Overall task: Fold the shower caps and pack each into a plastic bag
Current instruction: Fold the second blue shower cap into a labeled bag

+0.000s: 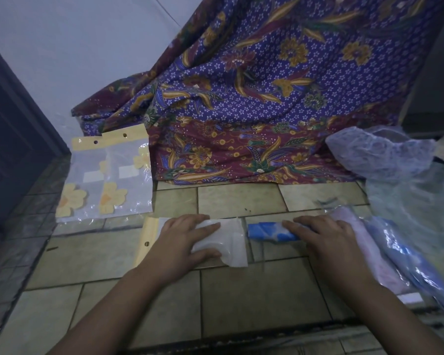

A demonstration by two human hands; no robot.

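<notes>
While both palms press down on the tiled floor (239, 198) near the middle of the frame, the folded blue-and-white plastic shower cap (268, 230) lies as a short roll just right of centre, its right end under the fingers of the right hand (326, 242), which lies flat and spread, pinning it rather than gripping it. Just left of the roll, touching or nearly so, the left hand (182, 242) rests spread and flat on a clear plastic bag with a pale yellow header strip (231, 242), a white folded piece showing inside it. At the left of the frame, two more clear bags printed with yellow flowers (108, 175) lie side by side, well apart from the hands. At the right edge, a heap of loose blue and pinkish plastic caps (395, 249) sits beside the right wrist, with a crumpled translucent plastic bag (379, 152) above it. A purple and maroon batik cloth (254, 98) drapes across the upper centre.
</notes>
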